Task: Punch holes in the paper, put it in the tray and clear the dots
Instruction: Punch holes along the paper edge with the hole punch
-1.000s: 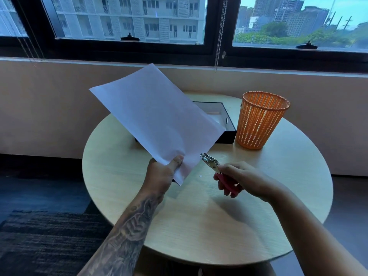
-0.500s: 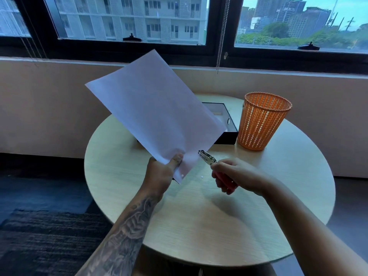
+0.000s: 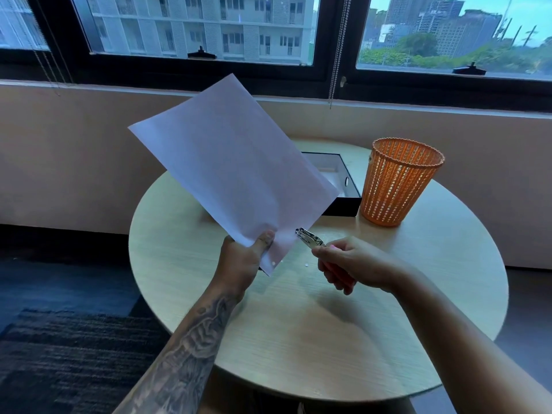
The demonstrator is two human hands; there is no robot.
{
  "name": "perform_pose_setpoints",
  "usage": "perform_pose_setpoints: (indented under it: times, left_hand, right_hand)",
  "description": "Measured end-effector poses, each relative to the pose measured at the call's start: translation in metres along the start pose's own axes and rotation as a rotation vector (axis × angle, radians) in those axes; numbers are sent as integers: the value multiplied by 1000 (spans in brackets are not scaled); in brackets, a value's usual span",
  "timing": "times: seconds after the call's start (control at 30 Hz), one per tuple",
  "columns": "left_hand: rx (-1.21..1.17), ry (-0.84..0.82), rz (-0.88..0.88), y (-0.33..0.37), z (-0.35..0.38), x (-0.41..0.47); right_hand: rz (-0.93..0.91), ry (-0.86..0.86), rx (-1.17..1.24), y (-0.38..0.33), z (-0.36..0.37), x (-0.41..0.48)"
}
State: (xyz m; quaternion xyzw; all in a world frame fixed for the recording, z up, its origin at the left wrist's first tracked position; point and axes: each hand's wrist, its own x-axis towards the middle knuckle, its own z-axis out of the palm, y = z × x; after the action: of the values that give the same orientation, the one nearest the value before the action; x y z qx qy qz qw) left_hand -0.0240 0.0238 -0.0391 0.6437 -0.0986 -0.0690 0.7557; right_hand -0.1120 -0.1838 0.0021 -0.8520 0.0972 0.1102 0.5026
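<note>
My left hand [image 3: 243, 259] pinches the lower corner of a white sheet of paper [image 3: 230, 162], held up tilted above the round table. One punched hole [image 3: 273, 263] shows near that corner. My right hand [image 3: 348, 264] grips a hole punch [image 3: 310, 239] with red handles; its metal jaws sit at the paper's lower edge, just right of my left thumb. A white paper dot [image 3: 305, 265] lies on the table below the sheet. The black tray [image 3: 348, 186] with a white inside stands behind the paper, partly hidden by it.
An orange mesh basket [image 3: 398, 182] stands upright on the round wooden table [image 3: 298, 339], right of the tray. A wall ledge and windows run behind the table. Dark carpet lies on the floor to the left.
The paper has been raised and turned a little. My right hand has brought the punch left and up, from apart from the sheet to its lower edge.
</note>
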Motion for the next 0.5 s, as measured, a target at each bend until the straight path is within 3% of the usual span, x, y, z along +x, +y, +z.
perform_pose_setpoints:
  times: [0.5]
  left_hand:
    - [87, 46, 11, -7, -6, 8]
  right_hand:
    - [25, 5, -109, 4, 5, 22]
